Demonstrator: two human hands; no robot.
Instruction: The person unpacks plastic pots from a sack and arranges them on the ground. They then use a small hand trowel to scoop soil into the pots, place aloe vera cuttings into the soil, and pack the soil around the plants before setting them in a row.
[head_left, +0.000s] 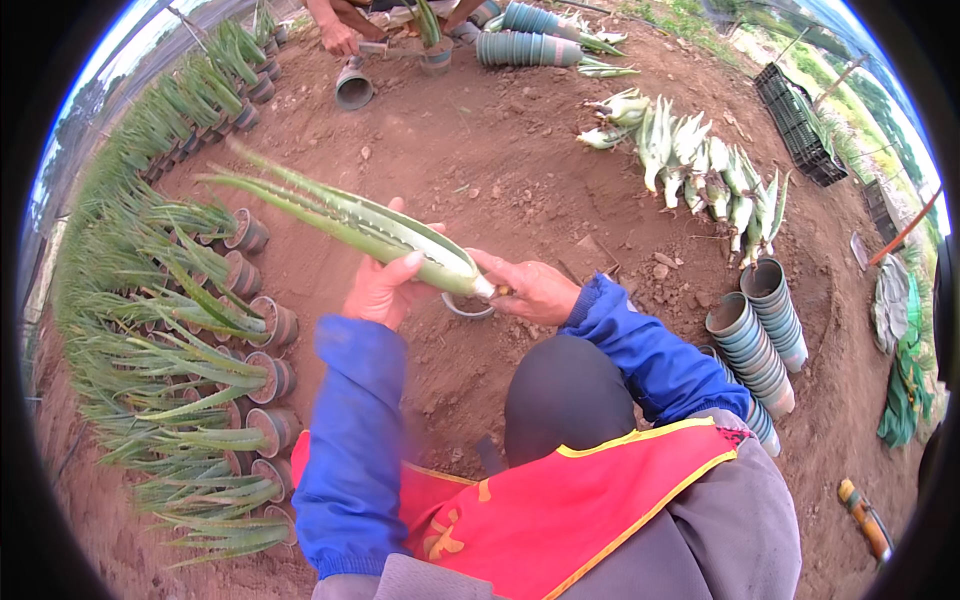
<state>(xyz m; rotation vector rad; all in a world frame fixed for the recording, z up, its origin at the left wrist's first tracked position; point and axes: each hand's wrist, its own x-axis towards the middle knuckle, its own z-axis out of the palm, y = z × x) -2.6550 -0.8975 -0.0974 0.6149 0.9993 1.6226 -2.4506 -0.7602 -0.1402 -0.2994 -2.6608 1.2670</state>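
Observation:
An aloe plant (375, 229) lies across both hands, its leaves pointing to the upper left. My left hand (390, 289) grips the lower part of its leaves, thumb on the near side. At the pale root end, the fingers of my right hand (529, 289) close on the base. Directly beneath that end stands a plastic pot (469, 309) on the soil, mostly hidden by the plant and hands; only part of its rim and some soil inside show.
Rows of potted aloes (276, 379) line the left. Bare-root aloes (701, 161) lie at upper right, above stacked empty pots (750, 352). Across the soil, a co-worker's hand (341, 39) holds a tool near a potted aloe (435, 58). A black crate (801, 127) stands far right.

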